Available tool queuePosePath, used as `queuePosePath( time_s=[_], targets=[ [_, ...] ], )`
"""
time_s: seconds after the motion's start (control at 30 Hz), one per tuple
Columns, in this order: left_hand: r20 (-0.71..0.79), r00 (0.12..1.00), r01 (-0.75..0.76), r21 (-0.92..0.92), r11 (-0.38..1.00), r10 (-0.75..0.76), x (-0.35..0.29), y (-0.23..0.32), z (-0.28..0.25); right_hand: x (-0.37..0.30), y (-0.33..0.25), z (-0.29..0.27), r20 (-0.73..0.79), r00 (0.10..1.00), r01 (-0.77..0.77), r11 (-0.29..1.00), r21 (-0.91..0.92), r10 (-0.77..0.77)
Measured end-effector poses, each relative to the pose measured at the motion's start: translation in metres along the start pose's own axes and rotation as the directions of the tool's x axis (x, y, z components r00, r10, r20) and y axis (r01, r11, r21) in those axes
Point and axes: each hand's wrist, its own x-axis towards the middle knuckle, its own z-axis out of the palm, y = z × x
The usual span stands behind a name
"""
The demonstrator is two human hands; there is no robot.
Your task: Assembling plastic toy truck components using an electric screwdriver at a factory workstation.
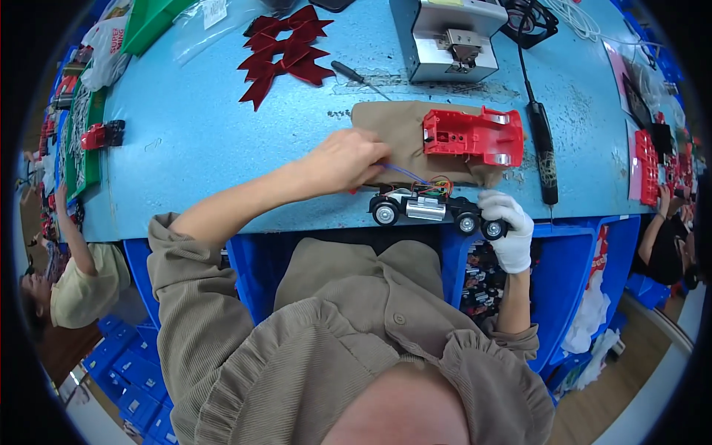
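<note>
Left hand (354, 159), bare: fingers curled, thumb and forefinger brought together on the free end of a blue wire (402, 173); the exact contact is partly hidden by the fingers. The wire runs rightward to the chassis (426, 208), which lies to the right of these fingertips and nearer the person, apart from them.

Right hand (507, 228), white glove: fingers closed around the rear end of the chassis, at the hindmost wheel (493, 229). How far the fingertips reach behind it: cannot tell.

Chassis: black, with a silver tank along the side in view; wheels point toward the person. It is held at the near edge of the table (200, 141). Thin coloured wires (443, 185) bunch at its top, where the blue one joins.

Just beyond the chassis: brown pad (400, 132), flat on the table. On its right part, a red truck body (472, 139), hollow side up. Right of the pad, a black power driver (543, 148), cord leading away from the person.

Farther out: small screwdriver (359, 78), lying aslant; dark red bows (288, 53) to its left; grey machine (450, 44) to its right, with a black fan (531, 22) beside that. Far left: green tray (92, 152), near a small red-and-black part (102, 135).
</note>
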Motion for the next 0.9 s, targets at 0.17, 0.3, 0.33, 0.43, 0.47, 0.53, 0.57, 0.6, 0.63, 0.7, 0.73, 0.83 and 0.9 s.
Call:
queuePosePath(
  time_s=[0.17,0.3,0.33,0.43,0.47,0.53,0.57,0.6,0.63,0.7,0.73,0.83,0.9],
  targets=[
    [-0.065,0.992,0.122,0.305,0.945,-0.107,0.000,0.007,-0.022,-0.004,0.015,-0.024,0.011,1.000,0.024,0.995,-0.094,-0.023],
    [-0.075,0.995,0.083,0.377,0.922,-0.058,0.007,0.031,-0.035,0.003,0.026,-0.047,0.078,0.996,0.069,0.842,-0.534,-0.032],
    [-0.074,0.996,0.079,0.373,0.924,-0.056,0.010,0.035,-0.037,0.001,0.030,-0.053,-0.048,0.998,-0.051,0.869,-0.492,0.031],
    [-0.160,0.987,0.043,0.294,0.955,0.005,0.020,0.047,-0.043,0.003,0.044,-0.070,-0.288,0.941,-0.279,0.891,-0.358,0.179],
    [-0.152,0.988,0.038,0.291,0.956,0.007,0.024,0.050,-0.046,0.016,0.052,-0.074,-0.389,0.908,-0.324,0.846,-0.423,0.153],
    [-0.139,0.989,-0.014,0.198,0.980,0.042,0.035,0.056,-0.051,0.037,0.075,-0.080,-0.495,0.857,-0.435,0.717,-0.545,0.143],
    [-0.136,0.989,-0.038,0.148,0.988,0.059,0.039,0.057,-0.053,0.045,0.092,-0.081,-0.504,0.846,-0.487,0.632,-0.603,0.171],
    [-0.135,0.989,-0.046,0.141,0.989,0.065,0.041,0.059,-0.056,0.052,0.103,-0.085,-0.508,0.844,-0.493,0.624,-0.606,0.173],
    [-0.109,0.992,-0.058,0.121,0.991,0.071,0.044,0.060,-0.058,0.058,0.112,-0.090,-0.464,0.821,-0.562,0.613,-0.556,0.332],
    [-0.068,0.996,-0.058,0.084,0.995,0.064,0.044,0.063,-0.061,0.061,0.116,-0.099,-0.394,0.785,-0.619,0.591,-0.517,0.478],
    [-0.074,0.995,-0.057,0.076,0.995,0.063,0.044,0.064,-0.063,0.058,0.113,-0.104,-0.370,0.771,-0.637,0.654,-0.408,0.519],
    [-0.155,0.981,-0.060,0.334,0.941,0.117,0.046,0.068,-0.065,0.053,0.101,-0.126,-0.374,0.760,-0.612,0.778,-0.139,0.531],
    [-0.182,0.967,-0.131,0.235,0.963,0.176,0.053,0.063,-0.059,0.060,0.068,-0.137,-0.474,0.741,-0.507,0.859,0.070,0.476]
  ],
)
